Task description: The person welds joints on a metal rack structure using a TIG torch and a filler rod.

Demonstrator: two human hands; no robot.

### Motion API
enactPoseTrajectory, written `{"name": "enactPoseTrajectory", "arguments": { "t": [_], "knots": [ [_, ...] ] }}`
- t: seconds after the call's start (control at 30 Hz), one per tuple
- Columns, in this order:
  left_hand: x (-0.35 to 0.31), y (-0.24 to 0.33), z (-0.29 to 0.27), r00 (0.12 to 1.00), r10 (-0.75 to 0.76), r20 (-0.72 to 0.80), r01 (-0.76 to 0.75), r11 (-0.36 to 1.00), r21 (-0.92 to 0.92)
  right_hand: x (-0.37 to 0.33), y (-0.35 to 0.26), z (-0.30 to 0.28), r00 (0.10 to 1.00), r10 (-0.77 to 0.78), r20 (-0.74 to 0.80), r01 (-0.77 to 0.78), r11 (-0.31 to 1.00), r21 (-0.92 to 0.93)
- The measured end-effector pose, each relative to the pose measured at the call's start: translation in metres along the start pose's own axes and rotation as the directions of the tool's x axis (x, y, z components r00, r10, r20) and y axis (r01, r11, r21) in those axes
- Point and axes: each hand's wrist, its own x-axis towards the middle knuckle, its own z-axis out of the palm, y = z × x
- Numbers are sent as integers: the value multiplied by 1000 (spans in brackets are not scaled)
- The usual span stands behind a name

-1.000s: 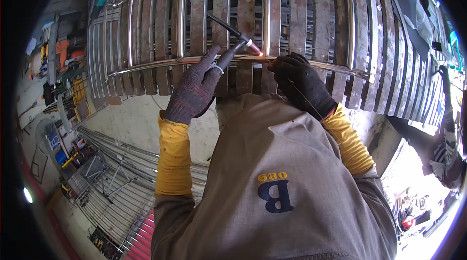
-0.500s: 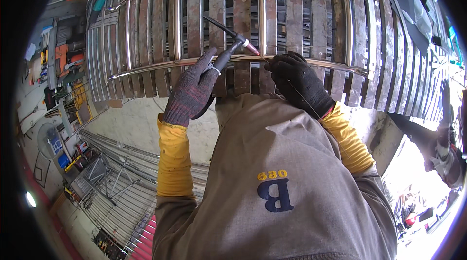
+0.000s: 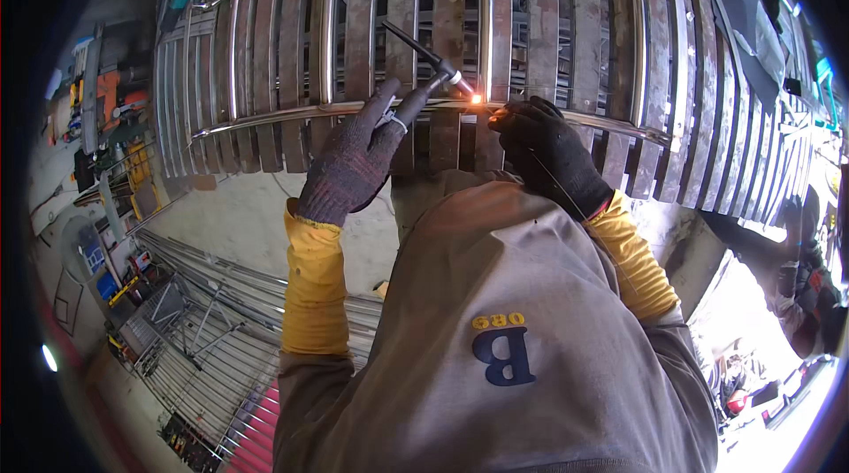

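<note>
My left hand (image 3: 358, 150), in a dark knit glove, grips a TIG welding torch (image 3: 433, 81) with a long black back cap. A bright glow (image 3: 477, 99) burns at the torch's tip, where an upright bar meets the long rail of a shiny metal tube frame (image 3: 345, 108). My right hand (image 3: 550, 141), in a black glove, is closed on a thin filler rod (image 3: 557, 183) just right of the glow. The rod's tail runs back over my right forearm. My right fingers hide part of the rod near the joint.
The tube frame lies on a slatted metal bench (image 3: 447, 133). Long metal tubes (image 3: 212, 349) are stacked on the floor at lower left, near a fan (image 3: 84, 247). Tools crowd the far left. Another person (image 3: 805, 283) is at the far right.
A bright arc has lit at the torch tip. The view has shifted slightly, while both hands keep nearly the same places on the frame.
</note>
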Motion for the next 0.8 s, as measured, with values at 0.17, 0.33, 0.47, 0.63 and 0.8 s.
{"name": "enactPoseTrajectory", "arguments": {
  "t": [0.17,0.33,0.47,0.63,0.8],
  "knots": [
    [3,-26,7,971,-189,-143,91,854,-512,1,-10,-6,981,174,89,-177,984,34],
    [27,-45,15,881,-326,-342,-68,629,-774,3,-22,-7,926,351,138,-360,932,40],
    [54,-56,22,875,-300,-380,-127,615,-778,1,-26,-2,898,402,181,-404,914,-24],
    [75,-81,50,877,-188,-443,-134,789,-599,2,-43,12,800,600,15,-599,799,-45],
    [83,-93,67,939,-77,-336,-319,176,-931,-6,-46,27,718,691,-86,-695,719,-20]
  ]
}}
